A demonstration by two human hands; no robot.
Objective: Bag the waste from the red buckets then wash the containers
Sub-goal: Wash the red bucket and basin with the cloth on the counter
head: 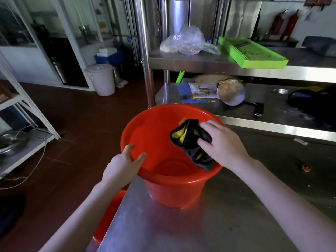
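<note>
a bucket (145, 128) is standing on the table (181, 230), at its left edge. the left hand (123, 164) is gripping the bucket's left rim. the right hand (223, 146) is holding a bundle (190, 140) inside its right wall. a second bucket (109, 215) is sitting below, left of the table. behind, a shelf (209, 63) is carrying a bag (185, 42), with a tray (254, 53) lying to the bag's right.

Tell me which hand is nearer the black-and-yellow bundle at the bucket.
Right. The right hand grips the bundle; the left hand holds the opposite rim of the red bucket.
</note>
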